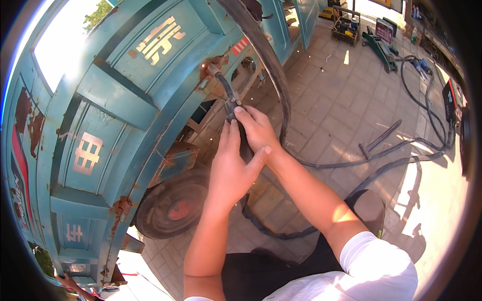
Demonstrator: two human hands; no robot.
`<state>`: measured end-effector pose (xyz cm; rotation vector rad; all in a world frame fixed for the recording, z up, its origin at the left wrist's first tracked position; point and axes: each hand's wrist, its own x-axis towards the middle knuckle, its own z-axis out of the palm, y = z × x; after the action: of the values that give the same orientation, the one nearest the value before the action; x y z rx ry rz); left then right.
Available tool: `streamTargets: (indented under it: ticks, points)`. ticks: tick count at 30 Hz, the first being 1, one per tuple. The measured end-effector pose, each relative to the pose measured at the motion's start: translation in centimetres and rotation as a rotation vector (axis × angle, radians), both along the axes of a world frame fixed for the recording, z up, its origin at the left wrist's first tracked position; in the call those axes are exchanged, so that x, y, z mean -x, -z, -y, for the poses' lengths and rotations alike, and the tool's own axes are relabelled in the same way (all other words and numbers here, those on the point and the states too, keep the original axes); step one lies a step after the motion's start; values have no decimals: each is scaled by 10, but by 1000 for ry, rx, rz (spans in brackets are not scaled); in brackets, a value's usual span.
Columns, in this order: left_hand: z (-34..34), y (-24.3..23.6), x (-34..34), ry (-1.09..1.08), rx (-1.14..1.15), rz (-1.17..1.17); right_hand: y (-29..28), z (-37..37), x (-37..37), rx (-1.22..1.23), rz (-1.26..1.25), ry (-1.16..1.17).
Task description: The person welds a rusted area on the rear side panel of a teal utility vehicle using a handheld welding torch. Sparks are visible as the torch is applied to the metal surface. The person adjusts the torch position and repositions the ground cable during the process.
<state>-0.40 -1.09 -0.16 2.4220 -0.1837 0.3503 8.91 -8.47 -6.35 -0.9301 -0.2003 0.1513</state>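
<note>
Both my hands grip a black welding torch [230,103] at its handle. My left hand [230,168] wraps the handle from below. Just above it, my right hand [257,129] closes over the top, thumb touching the left hand. The torch's curved neck reaches up to a rusty spot [210,67] on the blue-green truck body [125,115], where small sparks show. A thick black cable [273,70] arcs from the top of the picture down past my hands and loops on the paving.
A truck wheel [173,205] sits under the body at lower middle. Black hoses [401,150] run across the brick paving to a machine [452,103] at right. A metal bar [381,136] lies on the ground. A floor jack [381,47] and a crate [345,25] stand at the back.
</note>
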Motion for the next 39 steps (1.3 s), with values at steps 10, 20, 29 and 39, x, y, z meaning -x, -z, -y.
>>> streamTargets:
  ticks: [10, 20, 29, 39]
  points:
    - [3, 12, -1, -41, -86, -27, 17, -5, -3, 11, 7, -4]
    - [11, 18, -4, -81, -199, -71, 27, -8, -5, 9, 13, 12]
    - [16, 18, -3, -73, -214, -82, 31, 3, -8, 131, 67, -18]
    - [31, 21, -14, -76, -177, -116, 28, 17, -28, -59, -30, -181]
